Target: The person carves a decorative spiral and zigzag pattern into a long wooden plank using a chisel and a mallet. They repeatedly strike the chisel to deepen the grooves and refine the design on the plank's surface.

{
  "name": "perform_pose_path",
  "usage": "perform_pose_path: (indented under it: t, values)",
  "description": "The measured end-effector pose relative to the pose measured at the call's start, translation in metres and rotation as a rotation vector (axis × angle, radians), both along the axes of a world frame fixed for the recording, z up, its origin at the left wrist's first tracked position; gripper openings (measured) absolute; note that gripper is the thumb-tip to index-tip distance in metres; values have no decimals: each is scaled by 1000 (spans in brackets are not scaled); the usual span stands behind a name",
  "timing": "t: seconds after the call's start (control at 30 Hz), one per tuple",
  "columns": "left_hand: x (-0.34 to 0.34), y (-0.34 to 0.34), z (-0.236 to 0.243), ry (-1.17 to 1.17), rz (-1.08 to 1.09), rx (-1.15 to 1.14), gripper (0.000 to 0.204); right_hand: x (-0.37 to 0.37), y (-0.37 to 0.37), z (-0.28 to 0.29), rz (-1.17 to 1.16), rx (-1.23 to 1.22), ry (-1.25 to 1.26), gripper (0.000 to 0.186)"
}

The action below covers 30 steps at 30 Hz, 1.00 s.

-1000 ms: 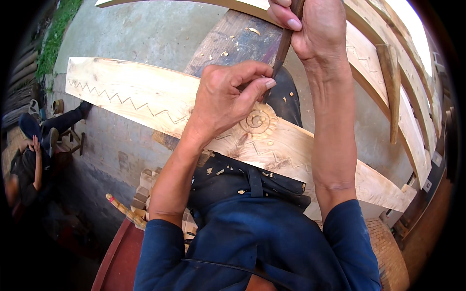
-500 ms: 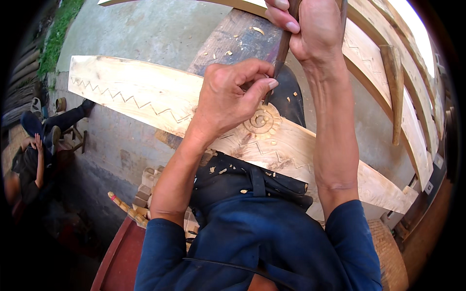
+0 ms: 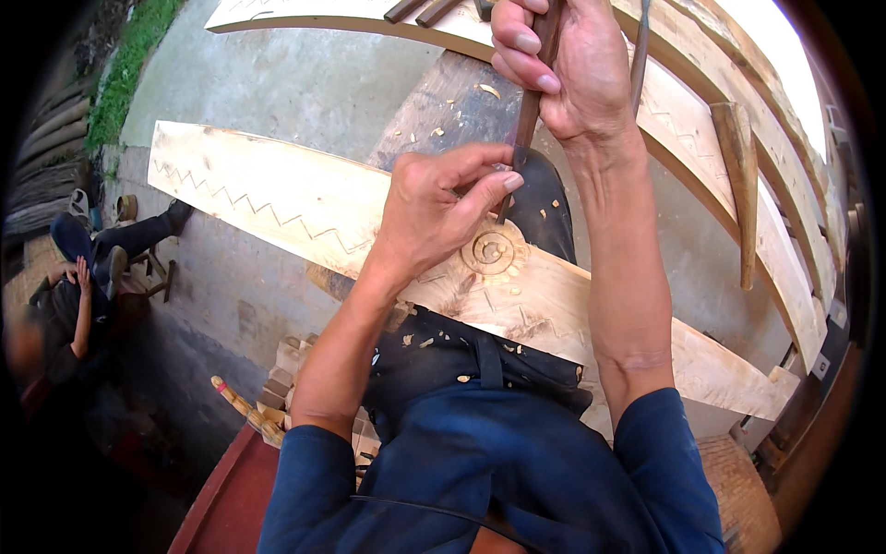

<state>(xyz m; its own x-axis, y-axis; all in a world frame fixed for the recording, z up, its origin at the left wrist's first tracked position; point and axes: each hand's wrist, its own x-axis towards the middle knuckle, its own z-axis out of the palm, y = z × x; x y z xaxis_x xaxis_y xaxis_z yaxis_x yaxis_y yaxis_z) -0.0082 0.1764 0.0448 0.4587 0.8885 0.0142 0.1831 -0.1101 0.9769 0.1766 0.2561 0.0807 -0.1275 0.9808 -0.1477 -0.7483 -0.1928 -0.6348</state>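
A long pale wooden board (image 3: 268, 175) lies across my lap, with a zigzag line cut along it and a round carved rosette (image 3: 493, 253) near its middle. A carving chisel (image 3: 527, 125) stands steeply at the rosette's far edge. High on its brown handle, my right hand (image 3: 583, 78) is wrapped round it. Lower down, my left hand (image 3: 429, 208) pinches the shaft between thumb and fingers, close above the board. The tip meets or nearly meets the wood at the rosette's rim; the exact contact is too small to tell.
Several curved planks (image 3: 784, 166) stand at the right, with a tapered wooden mallet-like piece (image 3: 738, 175) against them. Brown tool handles (image 3: 434, 11) lie on another board (image 3: 341, 28) at the top. Wood chips dot my dark apron (image 3: 434, 346). A seated person (image 3: 69, 305) is at the far left.
The view has shifted a little, so tool handles now show at the top. Both hands keep hold of the chisel, with its tip still at the rosette's far rim.
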Motion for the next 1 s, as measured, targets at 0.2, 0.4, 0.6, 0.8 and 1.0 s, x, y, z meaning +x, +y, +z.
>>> perform_pose_path:
  t: [0.2, 0.4, 0.6, 0.8, 1.0]
  values:
    - [2, 0, -7, -34, 44, 8, 13, -4, -5, 14, -53, 62, -92, 58]
    - [3, 1, -4, -62, 36, 22, 11, -2, -6, 18, -104, 84, -159, 57]
    - [3, 0, -7, -64, 57, 26, 11, -2, -5, 14, -84, 95, -139, 57]
    - [3, 0, -7, -66, 48, 54, 11, -4, -6, 15, -102, 87, -156, 58]
    - [-1, 2, -4, -1, -21, 55, 8, -10, -8, 18, -155, 84, -213, 56]
